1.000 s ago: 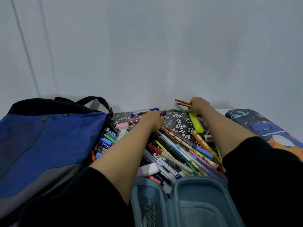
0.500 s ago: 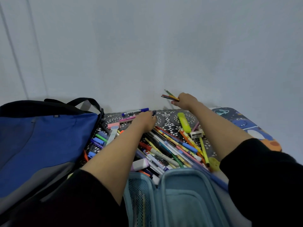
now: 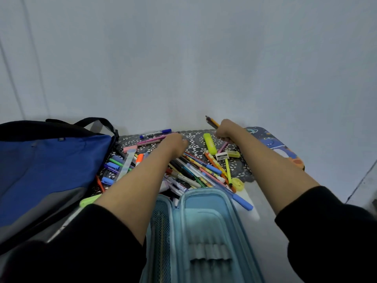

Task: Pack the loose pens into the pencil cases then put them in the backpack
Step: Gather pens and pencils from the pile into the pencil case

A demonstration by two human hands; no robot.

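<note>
Patterned mat (image 3: 195,139) bore loose pens (image 3: 195,168); right hand (image 3: 224,130) clenched pencils (image 3: 212,121); grip of left hand (image 3: 174,144) was indiscernible.

A: Pens (image 3: 195,170)?
B: A loose, criss-crossed heap on the mat (image 3: 197,148), just beyond the open light-blue case (image 3: 204,221).
A: Other case (image 3: 273,144)?
B: Dinosaur print, flat, far right.
A: Backpack (image 3: 40,170)?
B: Blue, left, just beside the heap. Right hand (image 3: 224,131) grips a few pencils (image 3: 212,122).

Found a white table (image 3: 253,211) spread with a black-and-white patterned mat (image 3: 195,139) under a heap of loose pens (image 3: 195,170), a blue backpack (image 3: 51,170) at the left, an open light-blue pencil case (image 3: 204,221) at the near edge and a space-print pencil case (image 3: 275,144) at the far right.
</note>
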